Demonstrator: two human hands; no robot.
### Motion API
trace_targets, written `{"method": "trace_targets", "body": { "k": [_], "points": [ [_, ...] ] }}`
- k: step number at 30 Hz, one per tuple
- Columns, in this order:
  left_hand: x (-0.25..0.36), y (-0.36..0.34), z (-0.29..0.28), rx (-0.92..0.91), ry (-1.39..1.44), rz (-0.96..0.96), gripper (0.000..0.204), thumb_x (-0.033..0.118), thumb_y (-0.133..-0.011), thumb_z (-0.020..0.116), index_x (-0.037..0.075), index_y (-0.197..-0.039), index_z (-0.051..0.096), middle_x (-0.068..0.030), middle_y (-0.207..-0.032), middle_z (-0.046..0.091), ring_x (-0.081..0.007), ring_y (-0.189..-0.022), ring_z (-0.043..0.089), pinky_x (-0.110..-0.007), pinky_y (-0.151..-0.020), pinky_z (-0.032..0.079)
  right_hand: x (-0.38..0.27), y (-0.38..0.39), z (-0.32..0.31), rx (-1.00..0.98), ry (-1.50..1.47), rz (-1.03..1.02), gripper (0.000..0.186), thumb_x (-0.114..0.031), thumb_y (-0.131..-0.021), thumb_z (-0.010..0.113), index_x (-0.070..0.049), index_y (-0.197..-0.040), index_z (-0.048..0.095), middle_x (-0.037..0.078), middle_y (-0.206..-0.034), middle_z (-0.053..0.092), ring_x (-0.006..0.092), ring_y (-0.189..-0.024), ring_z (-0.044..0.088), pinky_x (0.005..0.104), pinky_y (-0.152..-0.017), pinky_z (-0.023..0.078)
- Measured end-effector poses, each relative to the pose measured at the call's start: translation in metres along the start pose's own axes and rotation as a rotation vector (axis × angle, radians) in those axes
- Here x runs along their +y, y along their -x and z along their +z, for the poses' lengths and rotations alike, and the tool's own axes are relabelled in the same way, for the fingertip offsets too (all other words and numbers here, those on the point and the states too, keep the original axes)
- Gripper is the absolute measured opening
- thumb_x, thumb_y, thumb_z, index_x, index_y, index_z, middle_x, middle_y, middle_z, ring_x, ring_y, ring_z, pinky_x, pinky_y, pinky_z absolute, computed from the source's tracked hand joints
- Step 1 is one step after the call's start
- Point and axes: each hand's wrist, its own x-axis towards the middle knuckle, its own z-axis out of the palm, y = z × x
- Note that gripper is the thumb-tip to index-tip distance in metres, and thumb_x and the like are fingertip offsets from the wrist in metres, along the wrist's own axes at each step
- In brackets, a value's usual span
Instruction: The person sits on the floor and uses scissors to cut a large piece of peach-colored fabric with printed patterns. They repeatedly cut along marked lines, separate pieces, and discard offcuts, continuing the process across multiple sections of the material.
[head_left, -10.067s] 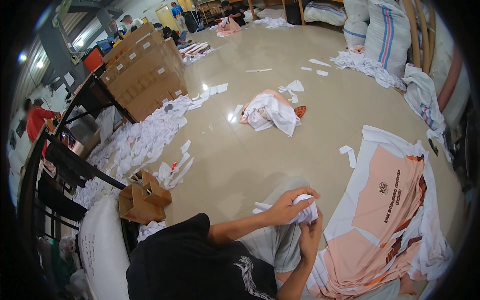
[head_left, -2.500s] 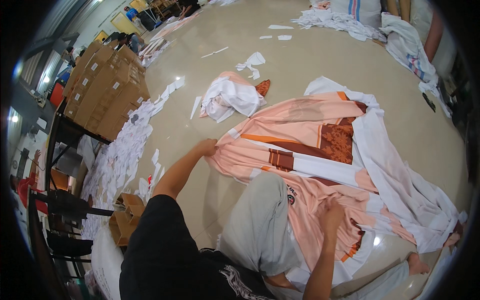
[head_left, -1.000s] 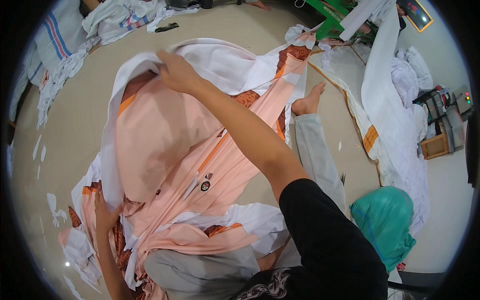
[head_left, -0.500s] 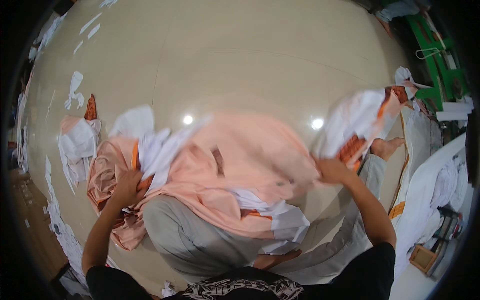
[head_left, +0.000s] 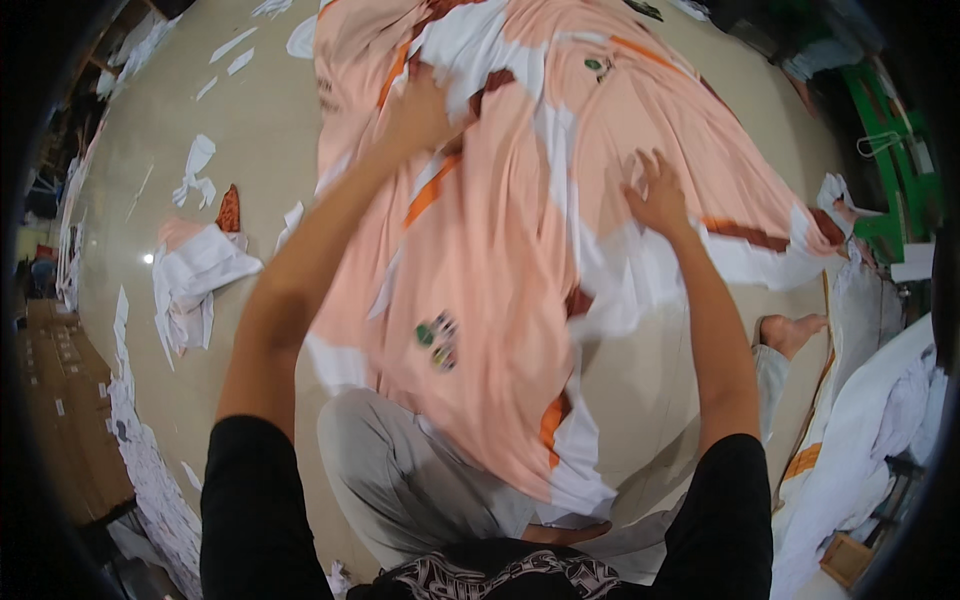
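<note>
Peach printed fabric (head_left: 505, 240) sweeps farther out toward twelve o'clock! Left hand (head_left: 420, 112) climbs to eleven, grip too blurred to call; right hand (head_left: 659, 197) now splayed at two.

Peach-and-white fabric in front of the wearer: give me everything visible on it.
The peach-and-white fabric looks like thin, soft cloth, mostly peach with white areas, orange strips and dark reddish-brown patches. Small multicoloured emblems sit near its lower end. It lies loosely spread and creased across the floor, its near end draped over the grey trouser leg. The left hand is on it, blurred; the right hand is over it, fingers spread. Whether it is one piece is unclear.
</note>
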Motion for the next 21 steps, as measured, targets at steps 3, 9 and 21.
{"method": "trace_targets", "body": {
  "k": [3, 9, 21],
  "points": [
    [0.114, 0.130, -0.006, -0.424, 0.215, -0.083, 0.086, 0.060, -0.086, 0.069, 0.016, -0.154, 0.042, -0.0211, -0.162, 0.031, -0.0420, -0.145, 0.037, -0.065, -0.109, 0.038, -0.021, 0.065, -0.017, -0.112, 0.053, 0.131, 0.072, -0.048, -0.096, 0.062, -0.015, -0.157, 0.040, 0.017, -0.164, 0.031, 0.0409, -0.149, 0.032, 0.0652, -0.118, 0.025],
    [0.060, 0.222, -0.024, -0.332, 0.215, -0.158, 0.068, 0.042, -0.083, 0.074, 0.010, -0.139, 0.056, -0.0221, -0.152, 0.038, -0.0429, -0.141, 0.041, -0.058, -0.112, 0.040, 0.005, 0.120, -0.039, -0.003, 0.037, 0.147, 0.057, -0.044, -0.099, 0.060, -0.012, -0.145, 0.051, 0.013, -0.154, 0.044, 0.0375, -0.144, 0.037, 0.0636, -0.115, 0.027],
    [-0.274, 0.212, -0.036, -0.210, -0.703, -0.590, 0.032, 0.013, -0.092, 0.058, 0.000, -0.121, 0.064, -0.0202, -0.132, 0.063, -0.0334, -0.127, 0.057, -0.053, -0.105, 0.046, 0.041, 0.156, -0.051, -0.021, 0.028, 0.169, 0.024, -0.028, -0.099, 0.063, -0.008, -0.113, 0.064, 0.012, -0.123, 0.058, 0.0364, -0.118, 0.052, 0.0532, -0.097, 0.040]
  ]
}}
